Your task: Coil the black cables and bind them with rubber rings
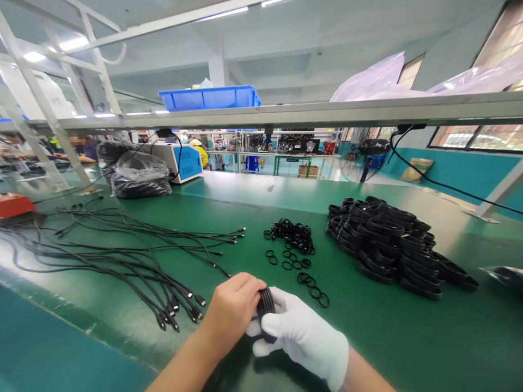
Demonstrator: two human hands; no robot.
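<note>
A coiled black cable (pixel 267 306) is held upright near the front of the green table. My right hand (pixel 300 329), in a white glove, wraps its fingers and thumb around the coil. Bare and ungloved, my left hand (pixel 232 305) closes on the coil's left upper side, its fingertips at the top edge. Just beyond lie loose black rubber rings (pixel 292 264) and a heap of small black rings (pixel 293 235). Straight black cables with plugs (pixel 171 310) stretch out to the left. On the right rises a pile of coiled cables (pixel 384 239).
A plastic bag of black items (pixel 141 173) and a white-and-blue machine (pixel 186 162) stand at the back left. Overhead runs a shelf (pixel 294 114) bearing a blue bin (pixel 210 98). A red-orange box (pixel 15 206) sits far left; a clear bag (pixel 506 276) lies far right.
</note>
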